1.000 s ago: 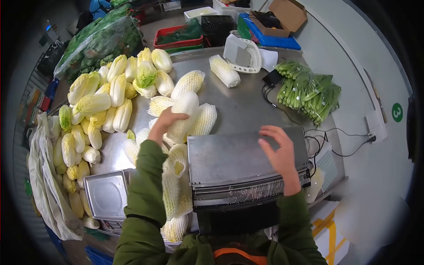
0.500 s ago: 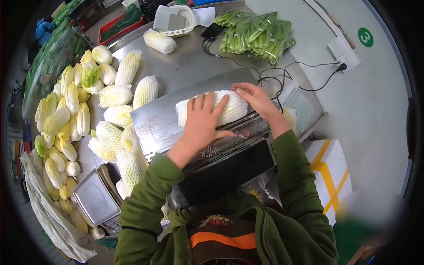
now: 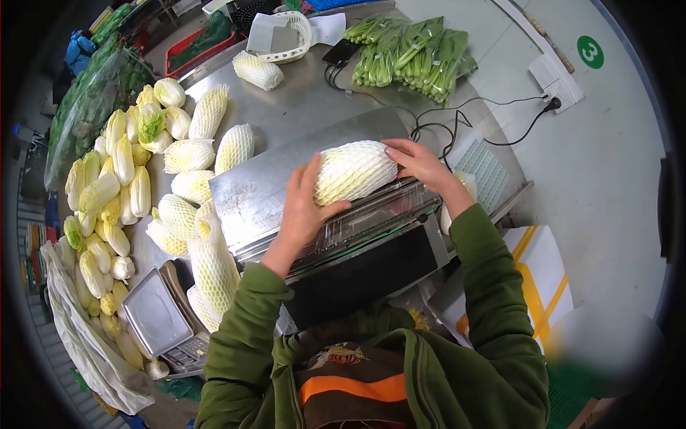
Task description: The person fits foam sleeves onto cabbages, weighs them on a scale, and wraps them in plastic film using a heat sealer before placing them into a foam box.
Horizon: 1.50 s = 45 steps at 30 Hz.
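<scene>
While both hands are sharing one load, the netted cabbage (image 3: 356, 171) is lying directly between them, above the metal-topped machine (image 3: 250, 193). Its long axis is running crosswise to the person, with the right end slanting a little farther away than the left, roughly in line with the machine's front edge. The left hand (image 3: 300, 211) is cupping the left end: its fingers are pointing away from the body along that end, and its thumb is reaching along the near side. The right hand (image 3: 427, 170) is coming in from the opposite side, its fingers curling over the far right end. Neither hand is nearer than the other; both are meeting the cabbage, grasping it end to end, neither clenched nor released. Whether its underside is resting on the metal or hanging just over it, I cannot tell. Clear film (image 3: 371, 214) is lying along the front of the machine, just on the near side of the cabbage. Other netted cabbages (image 3: 214, 272) are lying on the tabletop (image 3: 307, 100), beyond the left hand.
</scene>
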Each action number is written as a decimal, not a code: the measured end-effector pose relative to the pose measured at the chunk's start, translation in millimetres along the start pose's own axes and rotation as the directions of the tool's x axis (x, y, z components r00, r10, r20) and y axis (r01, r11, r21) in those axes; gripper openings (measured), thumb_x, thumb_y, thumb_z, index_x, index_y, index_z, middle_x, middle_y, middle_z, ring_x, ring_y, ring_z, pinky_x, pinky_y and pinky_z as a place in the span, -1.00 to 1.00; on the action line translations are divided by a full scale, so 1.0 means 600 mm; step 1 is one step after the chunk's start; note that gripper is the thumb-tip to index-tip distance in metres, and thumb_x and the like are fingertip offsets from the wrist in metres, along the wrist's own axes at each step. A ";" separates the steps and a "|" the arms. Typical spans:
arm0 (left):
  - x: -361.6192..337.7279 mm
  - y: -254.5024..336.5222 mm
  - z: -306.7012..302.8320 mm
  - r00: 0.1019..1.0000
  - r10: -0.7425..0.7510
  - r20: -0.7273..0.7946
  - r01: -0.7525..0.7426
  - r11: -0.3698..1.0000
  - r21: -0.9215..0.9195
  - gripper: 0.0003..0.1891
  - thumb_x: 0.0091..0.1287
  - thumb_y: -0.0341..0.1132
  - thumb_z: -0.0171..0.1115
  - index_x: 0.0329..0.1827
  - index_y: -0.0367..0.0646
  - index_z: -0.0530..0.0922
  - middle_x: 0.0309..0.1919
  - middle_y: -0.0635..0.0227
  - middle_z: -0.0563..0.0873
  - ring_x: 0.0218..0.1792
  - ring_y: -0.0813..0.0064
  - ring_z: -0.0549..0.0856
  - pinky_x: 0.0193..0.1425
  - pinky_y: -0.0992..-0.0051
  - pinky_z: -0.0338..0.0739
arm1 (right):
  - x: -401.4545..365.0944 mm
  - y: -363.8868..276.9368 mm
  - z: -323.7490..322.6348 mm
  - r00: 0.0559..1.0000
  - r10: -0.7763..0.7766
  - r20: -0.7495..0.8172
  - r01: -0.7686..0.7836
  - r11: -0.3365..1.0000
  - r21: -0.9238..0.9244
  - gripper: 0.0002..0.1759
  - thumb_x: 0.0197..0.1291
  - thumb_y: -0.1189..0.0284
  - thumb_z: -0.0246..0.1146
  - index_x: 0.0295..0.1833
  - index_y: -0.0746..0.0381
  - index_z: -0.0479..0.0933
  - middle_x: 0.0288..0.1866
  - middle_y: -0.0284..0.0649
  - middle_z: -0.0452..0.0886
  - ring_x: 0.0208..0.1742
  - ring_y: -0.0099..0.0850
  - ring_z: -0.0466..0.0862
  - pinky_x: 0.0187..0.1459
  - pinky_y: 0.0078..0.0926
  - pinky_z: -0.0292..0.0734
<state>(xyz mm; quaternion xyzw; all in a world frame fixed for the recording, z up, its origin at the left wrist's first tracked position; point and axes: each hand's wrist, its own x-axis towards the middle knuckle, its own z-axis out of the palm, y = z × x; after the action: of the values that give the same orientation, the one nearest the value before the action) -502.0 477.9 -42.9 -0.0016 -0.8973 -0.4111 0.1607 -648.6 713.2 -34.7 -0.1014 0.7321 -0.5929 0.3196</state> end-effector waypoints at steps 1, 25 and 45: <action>-0.006 0.006 -0.014 0.998 0.001 -0.065 0.003 0.998 0.058 -0.06 -0.08 -0.20 0.63 0.41 -0.19 0.32 0.24 0.00 0.43 0.25 0.04 0.46 0.30 0.25 0.43 | -0.006 0.010 -0.008 0.999 -0.046 -0.020 0.046 0.999 0.015 -0.50 0.33 0.19 0.27 0.22 0.32 0.49 0.12 -0.18 0.62 0.09 -0.44 0.61 -0.08 -0.48 0.57; 0.002 0.005 -0.209 0.965 -0.259 0.030 0.216 0.732 -0.647 -0.90 0.35 -0.38 0.27 -0.22 -0.24 0.59 -0.31 0.35 0.71 -0.26 0.53 0.66 -0.15 0.52 0.55 | -0.038 -0.071 -0.088 0.885 -0.462 -0.059 0.465 0.866 0.185 -0.90 0.37 0.47 0.18 -0.14 0.28 0.47 -0.25 -0.26 0.65 -0.22 -0.50 0.64 -0.18 -0.56 0.52; 0.048 -0.091 -0.097 0.920 0.215 0.329 -0.197 0.977 -0.087 -0.27 0.03 -0.50 0.41 0.38 -0.14 0.42 0.18 0.09 0.62 0.14 0.10 0.63 0.21 0.27 0.51 | 0.017 -0.027 -0.033 0.860 -0.337 0.384 0.508 0.636 -0.580 -0.15 -0.14 0.54 0.44 0.39 0.24 0.36 0.26 -0.12 0.58 0.27 -0.22 0.57 0.26 -0.31 0.45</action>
<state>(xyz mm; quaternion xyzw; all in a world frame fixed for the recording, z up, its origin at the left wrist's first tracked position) -520.0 395.3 -39.2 -0.1701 -0.8953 -0.4089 0.0474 -672.1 719.2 -21.4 -0.4485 0.8046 -0.3345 0.1989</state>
